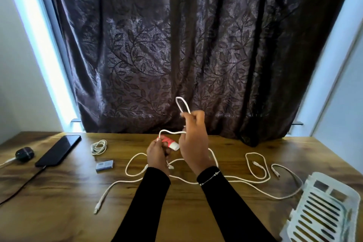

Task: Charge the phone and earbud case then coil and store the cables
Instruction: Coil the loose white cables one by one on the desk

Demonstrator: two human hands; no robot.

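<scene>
Both my hands grip one white cable: right hand (193,143) pinches its loop (182,105), left hand (157,153) its red-white end (170,142); bare wooden table (68,202) lies nearer me.

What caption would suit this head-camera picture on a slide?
Both hands, left and right, loop a white cable above the desk; phone and earbud case are plugged in.

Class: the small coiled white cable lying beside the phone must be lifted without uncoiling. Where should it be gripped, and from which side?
Pinch the coiled white cable across its bunched near end, from above; the strands lie flat and close together there.
</scene>
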